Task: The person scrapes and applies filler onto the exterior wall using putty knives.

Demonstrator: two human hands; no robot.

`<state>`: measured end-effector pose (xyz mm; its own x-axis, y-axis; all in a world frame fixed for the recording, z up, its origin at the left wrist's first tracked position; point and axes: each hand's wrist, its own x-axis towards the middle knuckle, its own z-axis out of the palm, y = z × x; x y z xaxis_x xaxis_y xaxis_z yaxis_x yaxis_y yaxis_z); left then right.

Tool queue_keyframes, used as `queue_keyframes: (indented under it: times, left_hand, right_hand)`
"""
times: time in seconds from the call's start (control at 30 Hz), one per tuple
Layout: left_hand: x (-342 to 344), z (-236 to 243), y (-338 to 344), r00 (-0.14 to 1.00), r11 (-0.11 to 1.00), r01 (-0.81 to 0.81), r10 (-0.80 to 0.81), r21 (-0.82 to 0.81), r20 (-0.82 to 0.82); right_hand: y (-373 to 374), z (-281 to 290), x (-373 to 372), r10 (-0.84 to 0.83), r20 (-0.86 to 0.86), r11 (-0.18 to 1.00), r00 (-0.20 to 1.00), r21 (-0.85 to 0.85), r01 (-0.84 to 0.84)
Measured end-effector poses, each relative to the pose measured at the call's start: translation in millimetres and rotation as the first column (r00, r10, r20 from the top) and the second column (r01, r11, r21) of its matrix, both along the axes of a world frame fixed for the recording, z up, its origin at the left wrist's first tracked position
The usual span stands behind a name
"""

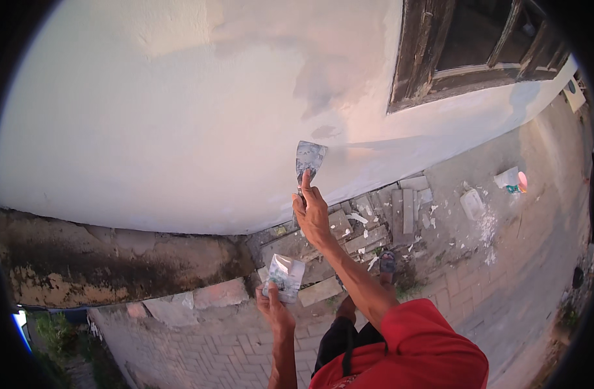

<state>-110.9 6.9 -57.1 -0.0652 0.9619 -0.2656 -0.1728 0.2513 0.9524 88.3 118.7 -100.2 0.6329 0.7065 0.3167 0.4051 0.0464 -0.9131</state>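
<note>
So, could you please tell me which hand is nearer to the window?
Right. The right hand, holding the scraper, is below and left of the window in the picture; the left hand is lower and farther left.

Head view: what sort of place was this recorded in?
Outdoors, probably a narrow paved yard or lane alongside a house: a pale exterior wall with a weathered wooden-framed window, interlocking block paving at its foot, and green plants at lower left.
</note>
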Motion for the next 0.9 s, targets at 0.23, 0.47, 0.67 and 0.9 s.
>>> queue_keyframes:
  times: [0.23, 0.47, 0.67, 0.9]
  left_hand:
    - [-4, 1, 5, 1.000, 0.998, 0.018, -0.018, -0.058, -0.002]
    - [7, -4, -3, 0.999, 1.000, 0.006, -0.005, -0.016, 0.043]
    - [-7, -8, -4, 1.000, 1.000, 0.000, 0.000, 0.009, 0.026]
    - [-10, -9, -12, 1.000, 0.999, -0.024, 0.025, -0.024, 0.005]
  right_hand:
    - [-34, 3, 57, -0.153, 0.161, 0.988, 0.975, 0.031, 0.150]
    - [14, -77, 105, -0.159, 0.343, 0.983, 0.926, -0.031, 0.181]
    - [-48, -123, 63, 0.016, 0.161, 0.997, 0.987, -0.071, -0.005]
    - [-16, 47, 66, 0.043, -0.685, 0.990, 0.728, 0.129, 0.062]
